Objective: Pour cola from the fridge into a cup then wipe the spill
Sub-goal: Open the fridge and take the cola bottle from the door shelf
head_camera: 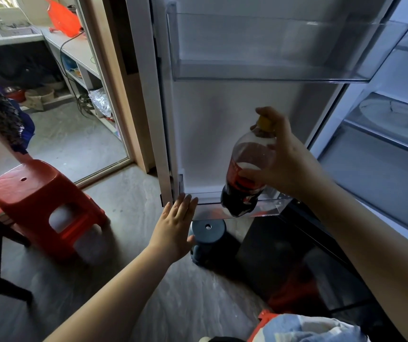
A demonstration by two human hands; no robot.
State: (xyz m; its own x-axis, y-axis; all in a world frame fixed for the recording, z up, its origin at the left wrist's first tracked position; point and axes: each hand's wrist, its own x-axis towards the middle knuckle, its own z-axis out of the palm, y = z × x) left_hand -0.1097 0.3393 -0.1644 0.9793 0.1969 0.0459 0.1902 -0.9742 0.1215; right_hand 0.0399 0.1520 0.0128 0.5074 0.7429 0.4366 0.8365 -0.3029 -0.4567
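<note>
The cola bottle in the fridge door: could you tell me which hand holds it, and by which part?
The right hand grips the cola bottle around its neck and shoulder, below the yellow cap. The left hand holds nothing.

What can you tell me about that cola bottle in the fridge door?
The cola bottle is clear plastic with a yellow cap and a red label, about half full of dark cola. It leans slightly, its base in the lower door shelf. The right hand grips its neck and shoulder; the left hand does not touch it.

Location: domestic kitchen area of a home.

Open fridge door [222, 119] with clear door shelves [259, 70]; red plastic stool [42, 193] on bare concrete floor [129, 193]; worktop [74, 48] with sink [5, 33] beyond a sliding glass door [99, 82].
</note>
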